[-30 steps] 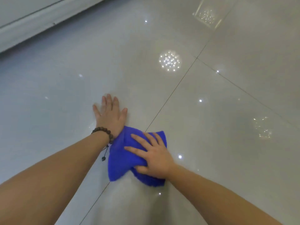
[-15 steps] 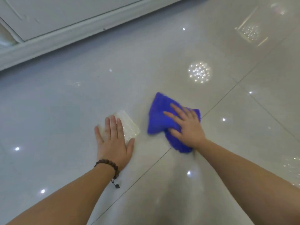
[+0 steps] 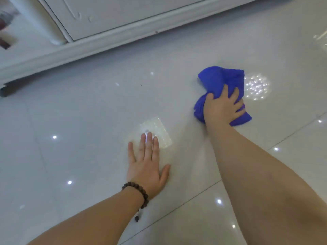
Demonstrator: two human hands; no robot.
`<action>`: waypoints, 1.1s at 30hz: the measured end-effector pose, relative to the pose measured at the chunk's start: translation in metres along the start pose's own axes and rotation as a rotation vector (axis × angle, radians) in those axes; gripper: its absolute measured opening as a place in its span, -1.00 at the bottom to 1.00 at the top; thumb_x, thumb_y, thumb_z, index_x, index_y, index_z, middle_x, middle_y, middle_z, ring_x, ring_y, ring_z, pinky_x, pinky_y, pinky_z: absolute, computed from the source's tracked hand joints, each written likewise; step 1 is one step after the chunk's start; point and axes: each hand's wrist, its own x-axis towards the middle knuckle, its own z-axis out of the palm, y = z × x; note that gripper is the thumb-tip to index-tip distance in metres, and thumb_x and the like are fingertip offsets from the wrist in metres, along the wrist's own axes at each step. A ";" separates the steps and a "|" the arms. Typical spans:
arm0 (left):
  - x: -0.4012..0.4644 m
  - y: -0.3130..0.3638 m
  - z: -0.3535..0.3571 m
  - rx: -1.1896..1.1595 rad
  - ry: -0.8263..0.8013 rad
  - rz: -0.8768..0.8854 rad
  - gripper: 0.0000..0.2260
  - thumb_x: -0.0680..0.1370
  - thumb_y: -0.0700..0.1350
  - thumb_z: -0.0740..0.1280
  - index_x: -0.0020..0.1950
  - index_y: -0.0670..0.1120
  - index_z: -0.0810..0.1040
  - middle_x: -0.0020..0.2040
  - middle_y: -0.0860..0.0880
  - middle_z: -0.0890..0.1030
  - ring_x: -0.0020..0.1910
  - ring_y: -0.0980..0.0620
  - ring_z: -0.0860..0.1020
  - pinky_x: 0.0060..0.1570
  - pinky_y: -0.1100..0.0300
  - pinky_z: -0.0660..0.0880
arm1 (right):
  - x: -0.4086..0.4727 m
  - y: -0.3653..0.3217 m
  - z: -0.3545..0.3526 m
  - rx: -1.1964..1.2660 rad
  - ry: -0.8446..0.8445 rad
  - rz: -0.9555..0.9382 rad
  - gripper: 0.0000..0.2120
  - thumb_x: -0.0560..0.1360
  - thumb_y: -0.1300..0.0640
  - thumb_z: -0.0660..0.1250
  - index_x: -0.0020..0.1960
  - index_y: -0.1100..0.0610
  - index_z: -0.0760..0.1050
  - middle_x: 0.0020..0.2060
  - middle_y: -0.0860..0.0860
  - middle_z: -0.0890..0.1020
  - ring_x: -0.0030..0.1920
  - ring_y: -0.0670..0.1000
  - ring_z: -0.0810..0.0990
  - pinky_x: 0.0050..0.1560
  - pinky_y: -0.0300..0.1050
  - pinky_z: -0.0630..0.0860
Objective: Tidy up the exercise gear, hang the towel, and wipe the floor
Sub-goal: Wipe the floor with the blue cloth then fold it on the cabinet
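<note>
Wiping with my right hand [image 3: 223, 107] clamped on the bunched blue cloth [image 3: 222, 80], left hand [image 3: 147, 164] flat, fingers spread, on the glossy floor [image 3: 88, 112]: it may slip under my weight.

Both forearms are bare, no sleeves at all. Left wrist has a dark brown beaded bracelet [image 3: 139, 192] with a little cord and bead dangling off it, lower middle of frame.

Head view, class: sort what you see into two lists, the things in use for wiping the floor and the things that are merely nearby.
In use:
- blue cloth, bunched on the tiles
- right hand, gripping the cloth
- left hand, flat on the floor, bracing
- glossy tiled floor

Merely nearby:
- white cabinet base along the far edge
- beaded bracelet on the left wrist
</note>
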 end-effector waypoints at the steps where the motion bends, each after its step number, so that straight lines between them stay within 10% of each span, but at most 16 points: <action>1: 0.000 -0.001 0.000 0.003 -0.017 -0.005 -0.30 0.57 0.23 -0.03 0.55 -0.23 0.02 0.56 -0.21 0.00 0.55 -0.16 -0.08 0.43 -0.32 -0.04 | -0.015 -0.022 0.003 0.003 -0.013 0.062 -0.45 0.52 -0.15 0.14 0.49 -0.12 0.19 0.53 -0.02 0.10 0.49 0.21 0.06 0.46 0.24 -0.10; 5: 0.001 0.000 -0.009 0.025 -0.067 0.005 -0.30 0.52 0.20 -0.14 0.55 -0.20 0.13 0.51 -0.21 0.23 0.53 -0.20 0.10 0.43 -0.32 -0.15 | -0.125 -0.090 0.045 -0.103 -0.364 -1.105 -0.45 0.46 -0.16 0.23 0.44 -0.17 0.28 0.51 -0.07 0.18 0.47 0.19 0.11 0.46 0.19 -0.08; 7: 0.000 0.000 -0.011 -0.001 -0.052 -0.002 -0.30 0.53 0.21 -0.11 0.54 -0.20 0.13 0.51 -0.21 0.24 0.52 -0.20 0.13 0.44 -0.32 -0.13 | -0.113 -0.093 0.045 -0.160 -0.414 -1.343 -0.47 0.45 -0.15 0.24 0.41 -0.18 0.32 0.49 -0.10 0.22 0.46 0.16 0.16 0.45 0.16 -0.03; 13: -0.002 -0.003 -0.004 -0.046 -0.025 0.010 -0.31 0.58 0.24 -0.13 0.54 -0.19 -0.17 0.56 -0.19 -0.19 0.54 -0.14 -0.26 0.43 -0.31 -0.15 | 0.015 0.003 -0.009 -0.003 0.006 0.005 -0.44 0.49 -0.15 0.14 0.47 -0.07 0.23 0.51 0.01 0.15 0.45 0.24 0.15 0.44 0.22 0.01; 19: 0.000 -0.003 -0.003 -0.046 -0.048 0.024 -0.32 0.56 0.22 0.02 0.51 -0.24 0.19 0.52 -0.22 0.21 0.53 -0.19 0.10 0.41 -0.34 0.02 | -0.104 0.034 0.012 -0.201 -0.187 -1.034 -0.45 0.38 -0.19 0.17 0.36 -0.12 0.40 0.45 -0.04 0.33 0.39 0.22 0.30 0.42 0.21 0.13; 21: -0.001 -0.004 -0.002 -0.039 -0.034 0.019 -0.31 0.56 0.23 -0.02 0.53 -0.23 0.09 0.55 -0.21 0.10 0.55 -0.18 0.00 0.43 -0.32 -0.02 | -0.066 0.075 -0.007 -0.176 -0.096 -0.807 -0.43 0.37 -0.20 0.15 0.36 -0.12 0.39 0.45 -0.05 0.32 0.39 0.19 0.29 0.42 0.17 0.12; 25: -0.002 -0.004 -0.001 -0.023 -0.023 0.004 -0.30 0.57 0.23 -0.08 0.54 -0.23 -0.02 0.57 -0.20 -0.03 0.55 -0.16 -0.10 0.44 -0.30 -0.02 | -0.038 0.122 -0.042 0.049 0.152 0.309 -0.33 0.36 -0.20 0.04 0.44 -0.02 0.30 0.50 0.00 0.20 0.44 0.22 0.17 0.44 0.17 -0.04; 31: -0.002 -0.003 0.000 0.005 -0.019 0.003 -0.29 0.56 0.23 -0.12 0.55 -0.23 -0.01 0.56 -0.20 -0.02 0.56 -0.15 -0.09 0.45 -0.29 -0.09 | -0.130 0.147 -0.021 -0.192 -0.122 -0.847 -0.48 0.39 -0.15 0.21 0.35 -0.13 0.40 0.45 -0.06 0.32 0.40 0.16 0.27 0.44 0.15 0.09; 33: -0.001 -0.004 0.001 0.030 -0.024 0.007 -0.28 0.55 0.25 -0.22 0.55 -0.21 -0.15 0.56 -0.17 -0.17 0.54 -0.12 -0.23 0.45 -0.27 -0.18 | -0.090 0.196 -0.044 -0.159 0.006 -0.510 -0.47 0.42 -0.15 0.20 0.38 -0.10 0.37 0.46 -0.04 0.30 0.40 0.18 0.27 0.43 0.14 0.10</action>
